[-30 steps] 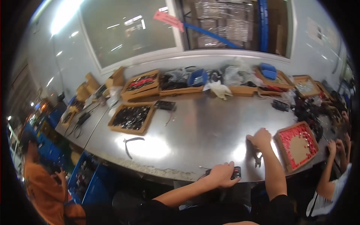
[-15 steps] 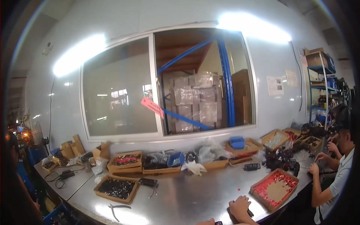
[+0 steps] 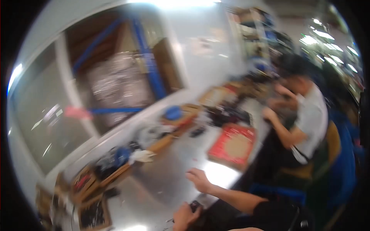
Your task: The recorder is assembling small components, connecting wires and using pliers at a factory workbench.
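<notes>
At the lower middle of the head view, my left hand [image 3: 185, 218] is closed round a small black part [image 3: 195, 206], whose exact kind is blurred. My right hand [image 3: 198, 180] is beyond it, low over the steel table, with its forearm coming in from the lower right. Motion smears its fingers, so whether they pinch anything does not show. A tiny red piece [image 3: 195, 159] lies on the table just past my right hand. Farther to the right is a shallow cardboard tray [image 3: 236, 163] of red pieces, with bare cardboard showing in its middle.
Along the wall stand cardboard boxes [image 3: 162, 143] of parts, a blue bin [image 3: 173, 112] and a white cloth-like item [image 3: 142, 155]. A tray of black parts [image 3: 91, 215] is at the lower left. A co-worker in a light shirt [image 3: 313, 111] sits at the right.
The view has swung right and tilted, bringing more of the co-worker and my right forearm into sight. My right hand is now apart from the dark part it was over; my left hand shows more fully.
</notes>
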Demonstrator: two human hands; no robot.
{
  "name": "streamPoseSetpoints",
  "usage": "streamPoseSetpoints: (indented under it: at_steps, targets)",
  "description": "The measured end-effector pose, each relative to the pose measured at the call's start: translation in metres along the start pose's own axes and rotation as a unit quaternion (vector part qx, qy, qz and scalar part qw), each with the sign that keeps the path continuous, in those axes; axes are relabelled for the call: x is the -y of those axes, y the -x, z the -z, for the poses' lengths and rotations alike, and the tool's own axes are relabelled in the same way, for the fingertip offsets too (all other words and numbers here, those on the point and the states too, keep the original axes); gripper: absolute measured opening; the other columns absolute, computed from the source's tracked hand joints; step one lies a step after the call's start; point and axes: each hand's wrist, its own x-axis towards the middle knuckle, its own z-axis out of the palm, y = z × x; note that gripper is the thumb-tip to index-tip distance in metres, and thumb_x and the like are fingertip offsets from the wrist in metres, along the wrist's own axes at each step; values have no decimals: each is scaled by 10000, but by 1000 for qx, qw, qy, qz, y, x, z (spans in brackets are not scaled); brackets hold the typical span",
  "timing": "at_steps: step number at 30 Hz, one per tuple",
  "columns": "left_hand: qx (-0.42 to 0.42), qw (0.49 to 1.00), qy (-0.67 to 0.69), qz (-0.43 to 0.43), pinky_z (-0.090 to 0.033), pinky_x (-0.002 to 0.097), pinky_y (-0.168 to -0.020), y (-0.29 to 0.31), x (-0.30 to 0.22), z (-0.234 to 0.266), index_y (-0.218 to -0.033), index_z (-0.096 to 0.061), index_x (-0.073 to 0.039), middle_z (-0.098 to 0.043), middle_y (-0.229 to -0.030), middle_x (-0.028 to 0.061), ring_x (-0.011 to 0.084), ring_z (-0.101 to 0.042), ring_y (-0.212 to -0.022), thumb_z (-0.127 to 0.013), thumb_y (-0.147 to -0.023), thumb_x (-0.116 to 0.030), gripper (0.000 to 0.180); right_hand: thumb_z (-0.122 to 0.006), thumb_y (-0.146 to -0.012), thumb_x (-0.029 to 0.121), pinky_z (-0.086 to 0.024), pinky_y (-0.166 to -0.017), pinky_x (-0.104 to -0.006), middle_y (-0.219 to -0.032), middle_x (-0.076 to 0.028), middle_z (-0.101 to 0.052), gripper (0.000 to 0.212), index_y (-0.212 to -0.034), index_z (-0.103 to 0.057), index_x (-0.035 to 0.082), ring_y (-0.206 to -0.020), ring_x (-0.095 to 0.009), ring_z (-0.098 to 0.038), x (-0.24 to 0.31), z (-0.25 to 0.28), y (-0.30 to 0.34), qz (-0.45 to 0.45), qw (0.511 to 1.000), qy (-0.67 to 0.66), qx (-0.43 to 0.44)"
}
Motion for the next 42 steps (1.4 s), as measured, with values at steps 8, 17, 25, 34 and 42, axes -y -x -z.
streamPoseSetpoints:
  at_steps: [8, 17, 25, 34, 42]
  targets:
    - [-27, 997, -70, 8, -504, 528, -760, 4, 3, 6, -990, -555, 16, -667, -927, 256, 469, -652, -890, -675, -806, -615, 669, -550, -929, 201, -466, -789, -319, -892, -85, -584, 226, -1032, -572, 2, -843, -164, -554, 16, 18, 16, -65, 987, -143, 46]
    - [-24, 1000, -3, -17, -508, 504, -691, -11, -1, 4, -951, -570, 3, -630, -854, 210, 427, -644, -824, -670, -854, -518, 539, -487, -865, 335, -424, -713, -319, -814, -113, -573, 371, -976, -568, -9, -767, -208, -530, 23, 53, 16, -131, 923, -360, -23]
    - [-10, 1000, -11, 15, -533, 423, -595, -7, 3, 15, -927, -535, 19, -628, -797, 179, 337, -673, -693, -729, -815, -502, 567, -415, -914, 372, -386, -818, -387, -996, -138, -512, 415, -1089, -495, 4, -900, -235, -473, 29, 34, 21, -114, 821, -539, 150]
    - [-38, 999, -9, 0, -529, 403, -559, -2, -6, 12, -885, -538, 16, -622, -749, 166, 324, -659, -624, -766, -779, -486, 562, -465, -910, 412, -337, -832, -377, -1045, -109, -468, 432, -1120, -476, 35, -931, -211, -419, 31, 31, 17, -101, 824, -524, 187]
    - [-52, 999, -1, -9, -531, 407, -559, -6, -9, 13, -886, -541, 16, -625, -741, 165, 331, -663, -630, -759, -782, -483, 554, -458, -913, 414, -333, -791, -374, -1017, -98, -470, 440, -1119, -509, 29, -880, -203, -409, 29, 36, 2, -88, 812, -516, 258]
